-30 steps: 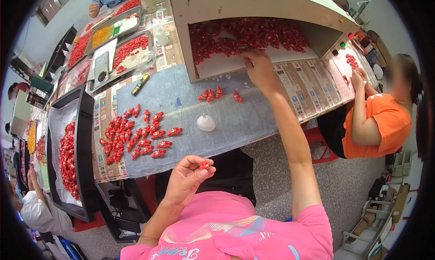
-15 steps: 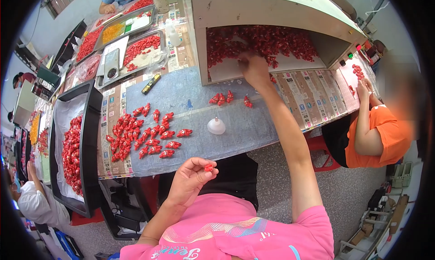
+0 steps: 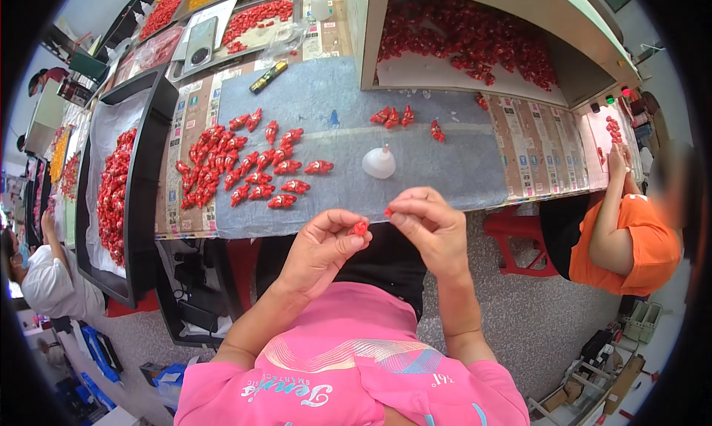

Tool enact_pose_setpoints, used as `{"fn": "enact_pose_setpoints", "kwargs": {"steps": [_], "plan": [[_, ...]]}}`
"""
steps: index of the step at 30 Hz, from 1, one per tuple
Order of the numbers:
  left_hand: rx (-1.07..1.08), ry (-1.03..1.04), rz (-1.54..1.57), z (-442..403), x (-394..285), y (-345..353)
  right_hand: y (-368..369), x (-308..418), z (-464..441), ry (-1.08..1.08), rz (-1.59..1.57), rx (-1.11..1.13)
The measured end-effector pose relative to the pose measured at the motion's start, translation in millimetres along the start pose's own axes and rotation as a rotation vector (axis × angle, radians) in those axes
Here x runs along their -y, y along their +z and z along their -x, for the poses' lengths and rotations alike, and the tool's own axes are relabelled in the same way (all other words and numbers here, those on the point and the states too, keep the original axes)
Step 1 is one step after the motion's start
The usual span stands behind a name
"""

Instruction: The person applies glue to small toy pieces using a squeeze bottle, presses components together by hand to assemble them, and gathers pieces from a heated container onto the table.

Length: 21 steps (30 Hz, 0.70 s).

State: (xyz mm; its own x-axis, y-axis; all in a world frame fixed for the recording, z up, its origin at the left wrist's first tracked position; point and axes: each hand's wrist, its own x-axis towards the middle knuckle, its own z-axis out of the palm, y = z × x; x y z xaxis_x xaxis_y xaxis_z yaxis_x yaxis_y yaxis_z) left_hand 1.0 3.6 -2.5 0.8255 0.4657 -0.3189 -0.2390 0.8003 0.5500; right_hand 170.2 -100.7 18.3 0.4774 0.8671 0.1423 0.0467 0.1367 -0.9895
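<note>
My left hand (image 3: 326, 246) pinches a small red plastic piece (image 3: 360, 228) in front of my chest, just off the table's near edge. Close to it on the right, my right hand (image 3: 432, 229) is closed on another, smaller red piece (image 3: 389, 212), mostly covered by the fingertips. The two pieces are apart. On the blue mat (image 3: 326, 140) beyond my hands lie a cluster of red figure-like pieces (image 3: 215, 159) and a few more red pieces (image 3: 393, 116). A small white translucent bottle with a narrow tip (image 3: 379, 163) stands among them.
A black tray (image 3: 141, 203) with red pieces sits at the left. At the back right, an open-fronted box (image 3: 475, 84) holds a heap of red parts. A marker-like tube (image 3: 268, 77), a phone (image 3: 201, 41) and metal trays lie farther back. A person in orange (image 3: 623, 233) works at the right.
My right hand has come back from the open-fronted box to beside my left hand, now with a small red piece. The view has shifted, with the table appearing higher.
</note>
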Motion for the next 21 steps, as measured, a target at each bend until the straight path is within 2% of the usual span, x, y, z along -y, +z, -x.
{"fn": "enact_pose_setpoints", "kwargs": {"steps": [7, 14, 21], "plan": [[0.048, 0.003, 0.024, 2, 1, 3, 16, 0, 20, 0.101, -0.133, -0.087], [0.074, 0.044, 0.002, 2, 5, 3, 17, -4, 23, 0.108, -0.105, -0.093], [0.059, 0.07, -0.08, 1, 6, 3, 16, -1, 26, 0.024, 0.107, -0.119]]}}
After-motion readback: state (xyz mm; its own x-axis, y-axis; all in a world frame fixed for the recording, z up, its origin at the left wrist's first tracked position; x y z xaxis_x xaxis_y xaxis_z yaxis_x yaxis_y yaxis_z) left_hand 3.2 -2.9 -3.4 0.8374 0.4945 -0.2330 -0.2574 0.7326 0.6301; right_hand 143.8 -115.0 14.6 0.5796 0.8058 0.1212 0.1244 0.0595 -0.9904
